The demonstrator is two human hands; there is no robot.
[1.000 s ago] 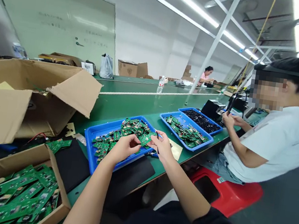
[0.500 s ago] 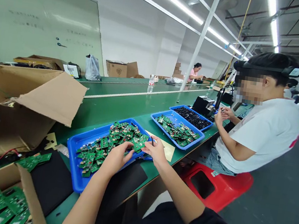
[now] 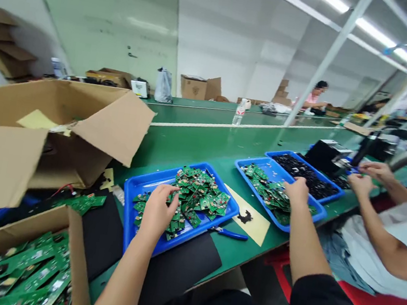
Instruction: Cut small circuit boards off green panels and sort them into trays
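Note:
My left hand is over the near tray of green circuit boards, its thumb and fingers apart with nothing seen between them. Farther right, my right hand reaches over a second blue tray that holds more small boards. Its fingers point down at the boards, and their tips are too small and blurred to show a grip. Between the trays lies a yellow sheet with black scraps on it. Blue-handled pliers rest beside the near tray.
Open cardboard boxes stand at the left, the nearest full of larger boards. A tray of black parts adjoins the second tray. A co-worker's hands work at the right. A bottle stands farther back.
The view has turned left. My hands have parted: the right moved from the near tray to the second tray, and the board between them is no longer seen there. Pliers and black scraps are uncovered.

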